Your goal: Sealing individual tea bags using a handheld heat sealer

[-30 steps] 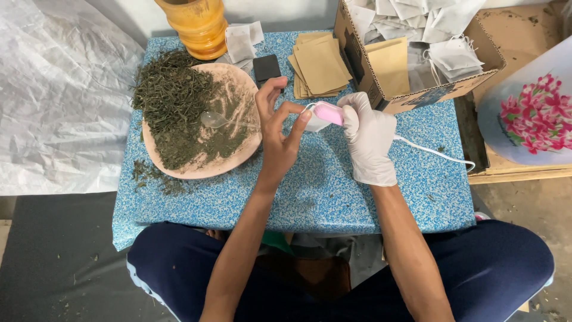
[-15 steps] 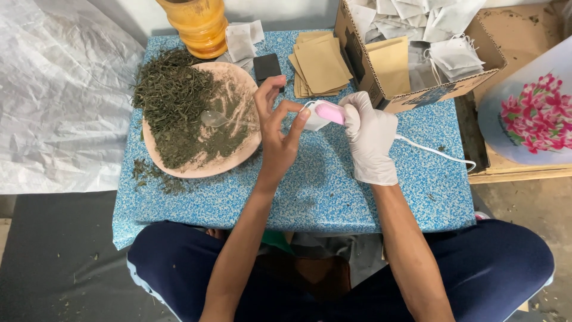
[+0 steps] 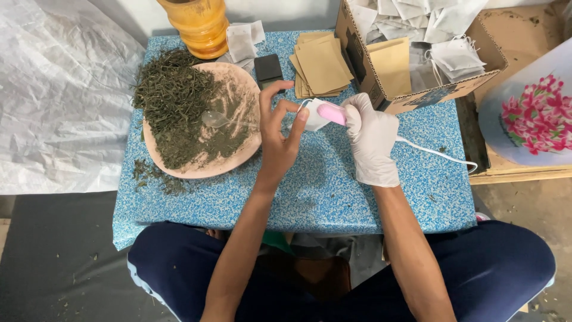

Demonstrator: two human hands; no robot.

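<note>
Head view looks straight down on a low table (image 3: 310, 197) with a speckled blue, grainy top. At ten o'clock lies a round, matte pink plate (image 3: 238, 156) heaped with dry, shredded green leaves (image 3: 173, 101), a clear plastic spoon (image 3: 215, 119) half sunk in them and hard to make out. At twelve o'clock sits a stack of flat tan paper envelopes (image 3: 322, 67), a small dark rectangular scale (image 3: 268, 68) beside it, and a ribbed amber jar (image 3: 199, 24) cut off by the top edge. At one o'clock an open cardboard box (image 3: 363, 65) holds thin white filter bags (image 3: 456, 56) with strings; its far rim runs out of view. Near the centre, the bare left hand (image 3: 277, 140) is raised with thumb and forefinger pinching the edge of a small white tea bag (image 3: 313, 116), the other fingers loosely spread. The right hand (image 3: 372, 140), in a smooth white glove, is curled tight around a small pink heat sealer (image 3: 332, 113), whose tip meets the bag; most of its body is hidden in the fist, and a white cord (image 3: 438, 154) trails off toward three o'clock. Where the sealer touches the bag is too small to read exactly.
</note>
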